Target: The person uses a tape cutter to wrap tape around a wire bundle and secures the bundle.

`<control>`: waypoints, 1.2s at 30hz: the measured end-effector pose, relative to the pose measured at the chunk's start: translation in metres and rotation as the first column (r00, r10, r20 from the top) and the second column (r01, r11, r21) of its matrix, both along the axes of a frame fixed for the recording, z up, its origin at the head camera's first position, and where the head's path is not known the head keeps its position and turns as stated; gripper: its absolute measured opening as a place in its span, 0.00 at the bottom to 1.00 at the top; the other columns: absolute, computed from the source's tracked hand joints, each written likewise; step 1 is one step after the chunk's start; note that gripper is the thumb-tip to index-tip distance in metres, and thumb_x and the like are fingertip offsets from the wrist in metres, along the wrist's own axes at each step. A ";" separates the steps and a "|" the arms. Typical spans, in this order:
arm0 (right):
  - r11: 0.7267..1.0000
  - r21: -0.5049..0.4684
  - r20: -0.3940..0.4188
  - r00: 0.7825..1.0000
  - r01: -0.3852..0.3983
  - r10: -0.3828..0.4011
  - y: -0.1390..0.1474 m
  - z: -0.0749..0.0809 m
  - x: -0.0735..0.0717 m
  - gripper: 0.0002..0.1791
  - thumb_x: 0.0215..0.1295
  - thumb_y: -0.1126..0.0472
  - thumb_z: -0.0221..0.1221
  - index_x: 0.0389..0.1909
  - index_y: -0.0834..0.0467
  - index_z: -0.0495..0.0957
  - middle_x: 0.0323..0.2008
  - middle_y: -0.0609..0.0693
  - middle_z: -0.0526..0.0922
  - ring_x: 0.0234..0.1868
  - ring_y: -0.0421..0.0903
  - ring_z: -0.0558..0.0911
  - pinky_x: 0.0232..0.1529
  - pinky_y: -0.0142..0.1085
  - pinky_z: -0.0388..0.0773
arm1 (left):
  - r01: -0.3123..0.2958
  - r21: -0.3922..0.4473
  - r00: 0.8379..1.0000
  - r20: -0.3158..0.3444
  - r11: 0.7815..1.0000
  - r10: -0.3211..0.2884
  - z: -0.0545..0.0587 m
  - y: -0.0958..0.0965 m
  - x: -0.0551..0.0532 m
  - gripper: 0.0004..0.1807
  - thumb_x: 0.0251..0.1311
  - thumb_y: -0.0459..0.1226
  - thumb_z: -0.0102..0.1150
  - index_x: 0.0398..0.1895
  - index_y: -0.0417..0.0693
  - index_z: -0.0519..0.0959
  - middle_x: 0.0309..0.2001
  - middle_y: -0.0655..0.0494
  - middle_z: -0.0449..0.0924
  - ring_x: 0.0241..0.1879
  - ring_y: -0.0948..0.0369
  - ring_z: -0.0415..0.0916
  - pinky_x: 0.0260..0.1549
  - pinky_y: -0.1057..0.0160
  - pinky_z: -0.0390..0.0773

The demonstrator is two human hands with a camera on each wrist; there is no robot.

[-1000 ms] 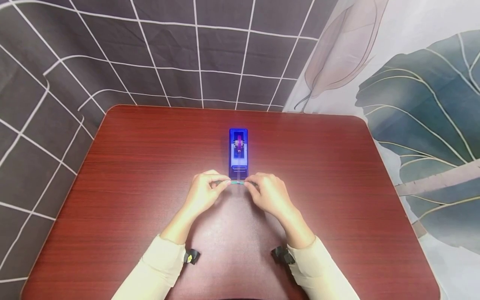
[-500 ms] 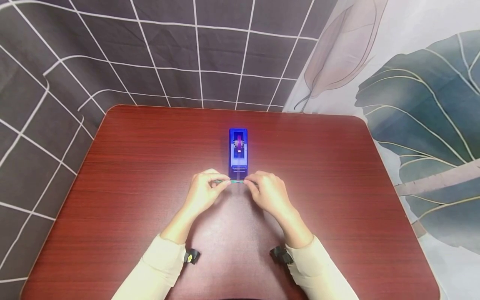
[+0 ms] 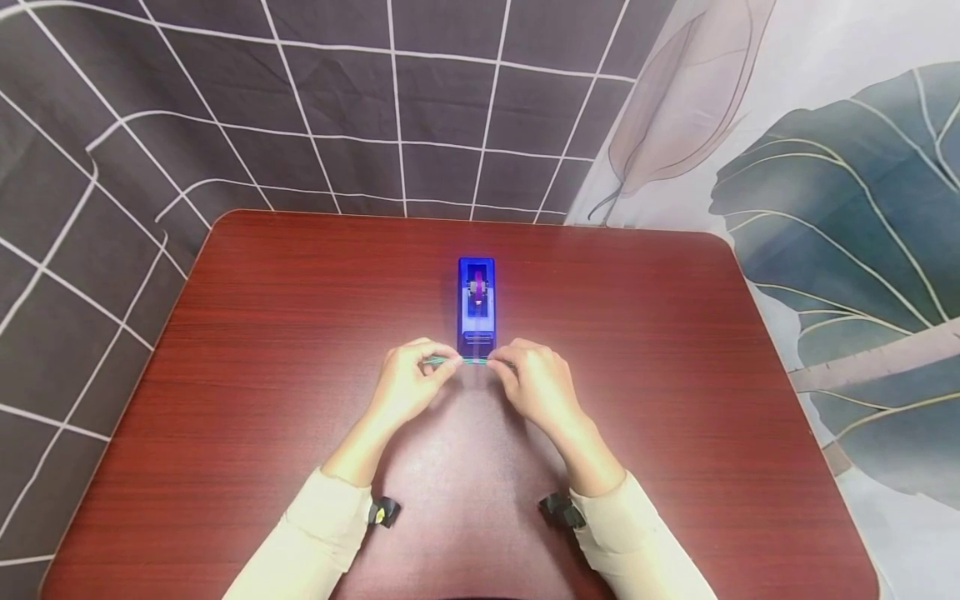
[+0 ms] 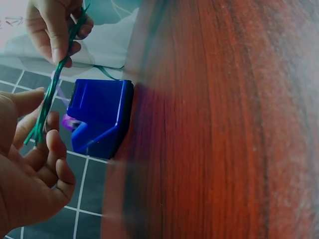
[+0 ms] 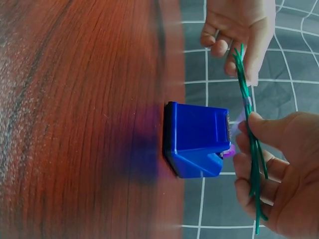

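A thin bundle of green wires [image 3: 474, 361] is stretched between both hands, just in front of the blue tape dispenser [image 3: 477, 329]. My left hand [image 3: 408, 383] pinches one end of it between thumb and fingers. The other side is pinched by my right hand [image 3: 542, 383], and in the right wrist view loose wire ends [image 5: 258, 214] trail past its fingers. A strip of clear tape [image 5: 240, 118] runs from the dispenser's toothed edge to the middle of the bundle. On the dispenser, the tape roll has a purple core [image 3: 479, 286].
Everything is on or over a reddish-brown wooden table [image 3: 675, 350]. Behind and to the left hangs a dark grid-patterned cloth [image 3: 442, 92]; a leaf-patterned one [image 3: 840, 192] hangs at the right. Each wrist wears a small black camera.
Both hands have crept slightly forward with the green wires, closer to the dispenser's front edge. The dispenser has stayed in place.
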State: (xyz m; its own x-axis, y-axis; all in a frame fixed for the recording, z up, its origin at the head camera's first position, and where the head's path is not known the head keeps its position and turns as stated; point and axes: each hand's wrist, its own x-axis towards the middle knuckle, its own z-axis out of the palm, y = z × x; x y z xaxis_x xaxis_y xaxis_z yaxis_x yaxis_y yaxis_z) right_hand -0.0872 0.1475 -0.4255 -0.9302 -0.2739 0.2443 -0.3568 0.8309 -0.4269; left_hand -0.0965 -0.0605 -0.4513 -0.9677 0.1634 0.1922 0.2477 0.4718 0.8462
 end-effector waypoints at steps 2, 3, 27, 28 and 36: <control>1.000 -0.011 -0.008 1.000 -0.004 0.004 0.000 0.000 0.000 0.03 0.66 0.58 0.67 0.35 0.52 0.88 0.30 0.44 0.84 0.32 0.48 0.85 0.31 0.49 0.81 | -0.004 -0.020 1.000 0.025 1.000 0.005 0.000 0.000 0.000 0.08 0.64 0.39 0.67 0.39 0.44 0.89 0.36 0.53 0.88 0.25 0.63 0.79 0.33 0.59 0.80; 1.000 -0.014 -0.013 1.000 -0.007 0.006 0.000 -0.001 0.000 0.03 0.66 0.58 0.67 0.35 0.52 0.88 0.30 0.44 0.84 0.32 0.48 0.85 0.31 0.49 0.81 | -0.004 -0.025 0.999 0.046 1.000 0.005 0.000 0.000 0.000 0.10 0.66 0.40 0.66 0.41 0.44 0.89 0.37 0.52 0.88 0.24 0.63 0.79 0.35 0.57 0.81; 0.996 0.092 0.028 0.999 -0.020 0.017 -0.002 0.000 -0.001 0.07 0.70 0.57 0.62 0.35 0.52 0.87 0.28 0.45 0.79 0.29 0.51 0.83 0.30 0.49 0.80 | -0.011 -0.022 0.999 0.044 1.000 0.012 -0.002 0.002 0.000 0.08 0.62 0.38 0.69 0.39 0.43 0.90 0.38 0.50 0.89 0.21 0.67 0.77 0.33 0.59 0.80; 0.995 0.094 0.030 0.999 -0.017 0.014 -0.002 0.000 -0.001 0.07 0.71 0.57 0.62 0.35 0.52 0.87 0.28 0.45 0.80 0.30 0.51 0.84 0.31 0.50 0.80 | -0.014 -0.025 0.999 0.038 1.000 0.015 -0.002 0.002 0.000 0.08 0.61 0.38 0.70 0.39 0.43 0.90 0.37 0.51 0.89 0.22 0.66 0.78 0.34 0.59 0.80; 0.996 0.092 0.054 0.999 0.003 -0.008 -0.003 0.001 -0.002 0.06 0.71 0.58 0.61 0.35 0.52 0.86 0.34 0.46 0.87 0.36 0.51 0.87 0.35 0.51 0.82 | -0.022 -0.009 1.000 0.014 1.000 0.022 -0.003 0.002 -0.002 0.07 0.59 0.37 0.72 0.38 0.44 0.90 0.35 0.52 0.89 0.28 0.62 0.81 0.32 0.61 0.79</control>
State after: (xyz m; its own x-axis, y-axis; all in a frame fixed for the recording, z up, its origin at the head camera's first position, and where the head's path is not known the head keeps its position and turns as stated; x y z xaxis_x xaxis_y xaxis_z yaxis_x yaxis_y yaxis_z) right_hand -0.0897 0.1440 -0.4247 -0.9429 -0.2879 0.1676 -0.3307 0.8692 -0.3675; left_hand -0.0983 -0.0580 -0.4546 -0.9737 0.1440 0.1767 0.2251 0.4844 0.8454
